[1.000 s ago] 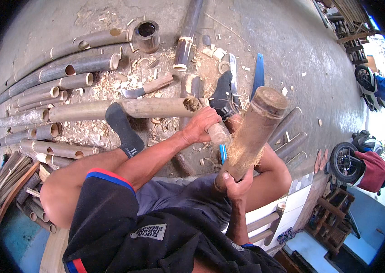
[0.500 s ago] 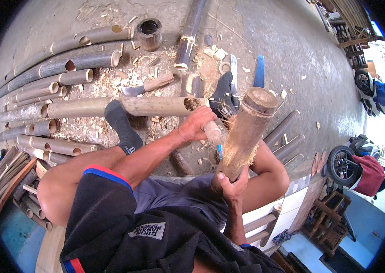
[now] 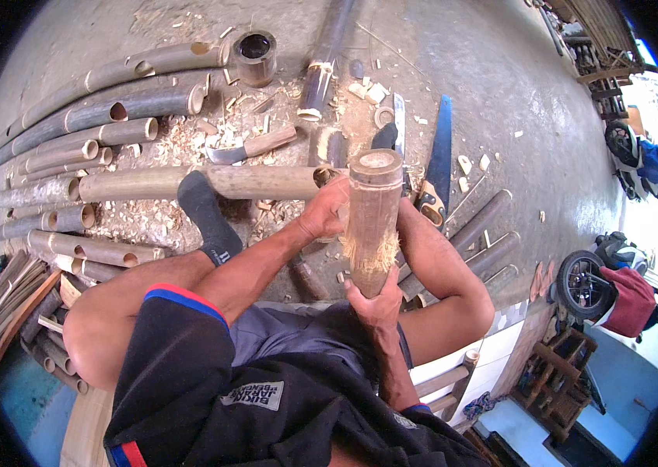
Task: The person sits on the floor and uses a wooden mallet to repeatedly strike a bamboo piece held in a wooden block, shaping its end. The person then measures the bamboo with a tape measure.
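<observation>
My right hand [image 3: 376,302] is wrapped round the lower end of a thick bamboo mallet [image 3: 377,198], its side frayed into pale fibres. The mallet stands in front of my left hand [image 3: 324,210] and hides its fingertips. My left hand is closed round a wooden-handled chisel, hidden behind the mallet now; its blade does not show. Just beyond that hand, a long bamboo pole [image 3: 259,183] has a cut opening [image 3: 326,176] near its right end. My left foot [image 3: 208,208], in a grey sock, presses on the pole.
Several bamboo poles with cut holes [image 3: 142,105] lie at the left. A curved knife [image 3: 255,145] rests among wood chips beyond the pole. A handsaw [image 3: 439,152] lies to the right, near more bamboo lengths [image 3: 484,218]. A short bamboo cup [image 3: 256,62] stands farther off.
My right hand has swung the mallet leftward, so it now covers the chisel handle. The saw's handle has come into view. My left hand has stayed near the pole's opening.
</observation>
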{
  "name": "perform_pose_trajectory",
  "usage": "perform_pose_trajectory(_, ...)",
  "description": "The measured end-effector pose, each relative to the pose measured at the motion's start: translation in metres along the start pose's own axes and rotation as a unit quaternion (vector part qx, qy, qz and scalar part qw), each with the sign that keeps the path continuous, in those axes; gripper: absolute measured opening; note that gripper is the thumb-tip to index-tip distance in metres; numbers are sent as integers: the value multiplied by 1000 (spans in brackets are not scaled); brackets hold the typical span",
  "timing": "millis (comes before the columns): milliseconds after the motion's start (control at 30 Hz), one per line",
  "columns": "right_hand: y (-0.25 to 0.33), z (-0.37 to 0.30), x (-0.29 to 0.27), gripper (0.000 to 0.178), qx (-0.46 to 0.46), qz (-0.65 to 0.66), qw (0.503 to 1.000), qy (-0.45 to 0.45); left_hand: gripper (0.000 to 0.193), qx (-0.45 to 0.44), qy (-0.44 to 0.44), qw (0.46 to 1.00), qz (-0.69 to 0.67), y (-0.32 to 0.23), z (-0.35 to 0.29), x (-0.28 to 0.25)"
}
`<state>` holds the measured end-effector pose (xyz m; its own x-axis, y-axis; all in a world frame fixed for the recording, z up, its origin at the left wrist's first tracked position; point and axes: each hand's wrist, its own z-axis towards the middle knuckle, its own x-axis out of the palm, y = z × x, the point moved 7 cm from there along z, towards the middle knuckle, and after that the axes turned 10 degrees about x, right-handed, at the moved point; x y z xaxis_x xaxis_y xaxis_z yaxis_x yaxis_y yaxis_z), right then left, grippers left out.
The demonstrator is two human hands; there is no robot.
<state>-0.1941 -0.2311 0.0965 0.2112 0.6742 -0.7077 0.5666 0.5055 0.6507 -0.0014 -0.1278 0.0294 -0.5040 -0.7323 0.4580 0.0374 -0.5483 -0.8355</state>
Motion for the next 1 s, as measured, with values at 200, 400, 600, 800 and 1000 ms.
perform_pose_trajectory(200, 46, -8, -40, 58, -42, 211, 976, 14, 36, 119, 55, 940, 315, 3, -1, -19)
perform_pose_trajectory(400, 50, 33, -18, 71, 21, -18, 999, 39, 33, 91, -7, 972, 215, 15, -3, -22)
perform_pose_trajectory(600, 34, 23, -33, 74, -63, 29, 997, 36, 32, 27, -23, 975, 220, 17, 12, -32)
perform_pose_trajectory(800, 97, 44, -39, 77, -55, 48, 995, 69, 32, -28, -43, 992, 114, 19, 1, -43)
perform_pose_trajectory(1000, 61, 65, -23, 75, -7, -101, 992, 80, 30, -46, -18, 999, -20, 3, 24, -10)
